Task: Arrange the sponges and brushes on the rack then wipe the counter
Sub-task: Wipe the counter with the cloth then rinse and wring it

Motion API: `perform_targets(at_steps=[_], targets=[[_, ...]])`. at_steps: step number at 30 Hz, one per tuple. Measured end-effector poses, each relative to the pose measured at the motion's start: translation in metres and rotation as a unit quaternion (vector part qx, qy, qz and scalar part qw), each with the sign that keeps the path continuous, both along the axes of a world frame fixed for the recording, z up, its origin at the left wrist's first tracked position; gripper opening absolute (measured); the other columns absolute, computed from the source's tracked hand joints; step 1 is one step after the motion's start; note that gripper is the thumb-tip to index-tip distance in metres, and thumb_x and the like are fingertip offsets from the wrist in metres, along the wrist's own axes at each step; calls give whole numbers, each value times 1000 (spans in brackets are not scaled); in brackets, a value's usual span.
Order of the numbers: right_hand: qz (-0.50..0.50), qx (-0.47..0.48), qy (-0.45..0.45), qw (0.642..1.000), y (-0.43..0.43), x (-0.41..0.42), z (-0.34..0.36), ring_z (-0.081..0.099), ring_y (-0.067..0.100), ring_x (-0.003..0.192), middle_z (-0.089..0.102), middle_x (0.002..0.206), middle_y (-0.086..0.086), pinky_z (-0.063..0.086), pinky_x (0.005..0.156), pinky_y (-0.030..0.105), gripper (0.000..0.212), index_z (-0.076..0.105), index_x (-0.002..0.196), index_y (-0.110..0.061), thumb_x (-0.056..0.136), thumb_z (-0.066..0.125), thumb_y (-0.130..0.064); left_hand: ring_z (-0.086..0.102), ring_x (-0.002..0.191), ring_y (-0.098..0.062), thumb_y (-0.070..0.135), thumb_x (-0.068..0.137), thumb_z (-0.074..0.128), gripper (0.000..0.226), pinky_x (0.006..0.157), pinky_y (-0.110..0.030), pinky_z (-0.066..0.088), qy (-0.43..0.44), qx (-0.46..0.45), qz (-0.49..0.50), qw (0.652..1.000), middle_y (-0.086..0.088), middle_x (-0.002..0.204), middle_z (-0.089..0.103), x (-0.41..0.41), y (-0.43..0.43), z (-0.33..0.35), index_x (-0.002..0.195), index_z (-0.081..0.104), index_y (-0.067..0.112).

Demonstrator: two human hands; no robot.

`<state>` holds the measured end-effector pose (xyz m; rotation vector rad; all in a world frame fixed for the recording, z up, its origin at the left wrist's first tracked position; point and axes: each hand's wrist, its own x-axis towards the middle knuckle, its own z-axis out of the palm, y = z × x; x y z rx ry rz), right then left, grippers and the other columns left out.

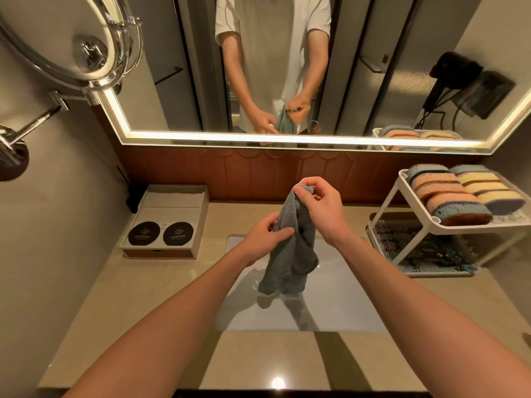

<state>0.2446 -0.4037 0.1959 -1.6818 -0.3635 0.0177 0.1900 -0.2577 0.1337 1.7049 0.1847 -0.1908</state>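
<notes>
- Well, the counter (pixel 149 297) comes first: a wide beige slab, which I judge not yet wiped. The wiping step looks to be just opening.
- Its sink (pixel 339 297) is sunk into the middle, straight below both hands.
- At far right, the two-tier white rack (pixel 465 229) stands on the counter and is already loaded, so I'd call the arranging step done.
- Its upper tier carries the sponges (pixel 448 196), packed on edge in two rows.
- On the lower tier are dark bristly shapes that I take for the brushes (pixel 408 239); they are too blurred for me to be sure.
- A grey cloth (pixel 290 254) hangs bunched in the air above the sink, touching nothing underneath.
- My right hand (pixel 319 208) pinches the cloth's top corner between thumb and curled fingers.
- My left hand (pixel 264 239) pinches a fold lower down, thumb against fingertips.
- Next, I reckon the cloth needs gathering into a flat pad in one palm. Then I'd press it onto the bare counter, taking care not to knock the rack.
</notes>
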Motion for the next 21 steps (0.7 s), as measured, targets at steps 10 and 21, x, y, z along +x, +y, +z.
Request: perform_targets(at_steps=[10,21], targets=[[29,-42,28,998,-20,6,10,64,10,87,69,99,5,52,70,20,8,65,102,-17,97,65,-23,67,100,-16,33,100,60,28,88,-33,55,-61,55,-1,997,-2,108,70,3,13,16,117,68,12],[93,-120,-28,988,-24,19,12,64,6,93,68,94,-12,57,79,26,11,70,99,-26,95,67,-35,60,73,-3,46,95,65,34,69,-25,50,-143,125,36,981,1,82,63,18,0,46,93,67,12]])
